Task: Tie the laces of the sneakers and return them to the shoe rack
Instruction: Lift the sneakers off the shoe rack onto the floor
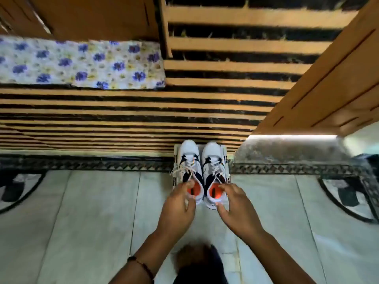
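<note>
**Q:** So, what step is this?

**A:** Judging by the scene, it is either the pick-up or the set-down of the pair. Two white sneakers with black panels and orange insoles stand side by side, toes pointing away from the person, on a small white stand (175, 158) on the floor. That stand may be the rack, though it is too blurred to be sure. It sits at the near edge of a striped mat (123, 119), where the mat meets pale floor tiles (82, 212).

**Q:** Where are the hands?

**A:** Both are at the heel ends. The left hand (178, 206) is on the left sneaker (189, 160), with fingertips at its collar, near the orange insole. The right hand (235, 206) is on the right sneaker (213, 160) in the same way. The fingers are curled around the heels rather than spread. Whether they press firmly or only rest there cannot be told.

**Q:** Are the laces tied?

**A:** Loops of white laces (178, 170) show on both shoes, and one strand trails past the left edge of the stand. Blur hides whether the knots are finished.

**Q:** What does the next move call for?

**A:** Probably a firm pinch on each heel collar, so both shoes move together and stay level. The loose strand should be kept from catching on the stand.
</note>
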Available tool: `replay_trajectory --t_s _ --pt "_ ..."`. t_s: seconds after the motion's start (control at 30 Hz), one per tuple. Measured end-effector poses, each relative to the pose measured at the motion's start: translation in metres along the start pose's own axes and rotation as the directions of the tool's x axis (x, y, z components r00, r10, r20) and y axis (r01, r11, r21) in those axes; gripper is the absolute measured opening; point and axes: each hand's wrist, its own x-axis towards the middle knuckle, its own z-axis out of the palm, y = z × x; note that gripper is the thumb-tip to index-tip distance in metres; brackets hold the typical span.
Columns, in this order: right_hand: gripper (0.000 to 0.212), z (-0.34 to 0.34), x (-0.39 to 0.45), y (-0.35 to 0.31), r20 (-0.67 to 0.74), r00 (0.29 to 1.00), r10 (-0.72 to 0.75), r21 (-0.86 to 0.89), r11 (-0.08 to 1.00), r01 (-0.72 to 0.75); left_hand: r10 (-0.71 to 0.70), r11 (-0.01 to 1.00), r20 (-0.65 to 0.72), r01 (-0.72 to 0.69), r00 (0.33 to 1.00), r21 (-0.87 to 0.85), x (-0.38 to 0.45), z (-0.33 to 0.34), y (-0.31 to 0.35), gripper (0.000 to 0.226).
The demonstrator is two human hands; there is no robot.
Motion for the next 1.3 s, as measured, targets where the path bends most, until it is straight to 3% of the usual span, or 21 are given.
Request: replay_trajectory --t_s 0.13,0.2,0.33,0.47,0.57,0.67,0.87,1.0,1.13,1.23,1.3 --pt "0.065 0.061 0.041 0.046 0.223 0.974 0.042 -0.128 0.992 -0.014 -0.121 0.981 0.201 0.087 0.972 0.173 0.027 0.049 -0.054 0.056" --pt "0.071 0.088 0.056 0.066 0.263 0.963 0.06 -0.146 0.989 -0.022 -0.129 0.957 0.236 0.058 0.963 0.283 0.041 0.07 -0.073 0.061" --pt "0.075 0.132 0.081 0.102 0.226 0.974 -0.023 -0.304 0.948 0.093 -0.11 0.908 0.335 -0.043 0.936 0.417 0.066 0.104 -0.096 0.064" --pt "0.078 0.148 0.093 0.117 0.118 0.989 -0.088 -0.423 0.897 0.13 -0.18 0.849 0.403 -0.065 0.897 0.524 0.084 0.13 -0.115 0.072" --pt "0.083 0.157 0.1 0.128 0.116 0.989 -0.094 -0.464 0.875 0.138 -0.309 0.802 0.442 -0.019 0.842 0.597 0.103 0.141 -0.12 0.072" --pt "0.075 0.163 0.107 0.131 0.162 0.986 -0.051 -0.487 0.865 0.125 -0.422 0.722 0.477 -0.032 0.771 0.691 0.115 0.146 -0.113 0.063" --pt "0.037 0.149 0.105 0.122 0.099 0.992 -0.082 -0.478 0.87 0.12 -0.426 0.71 0.392 0.032 0.815 0.704 0.105 0.135 -0.103 0.036" --pt "0.032 0.137 0.092 0.113 0.088 0.994 -0.061 -0.434 0.896 0.094 -0.484 0.752 0.388 0.146 0.785 0.643 0.082 0.128 -0.095 0.045" --pt "0.022 0.128 0.054 0.099 0.129 0.991 -0.018 -0.4 0.914 0.068 -0.414 0.761 0.356 0.105 0.838 0.64 0.041 0.117 -0.08 0.045" --pt "0.052 0.13 0.017 0.088 0.072 0.997 -0.03 -0.364 0.93 0.054 -0.376 0.732 0.374 0.024 0.848 0.681 0.007 0.113 -0.079 0.047" --pt "0.054 0.14 -0.011 0.085 -0.005 0.995 -0.102 -0.387 0.917 0.092 -0.367 0.698 0.389 -0.026 0.845 0.716 -0.02 0.11 -0.083 0.045"
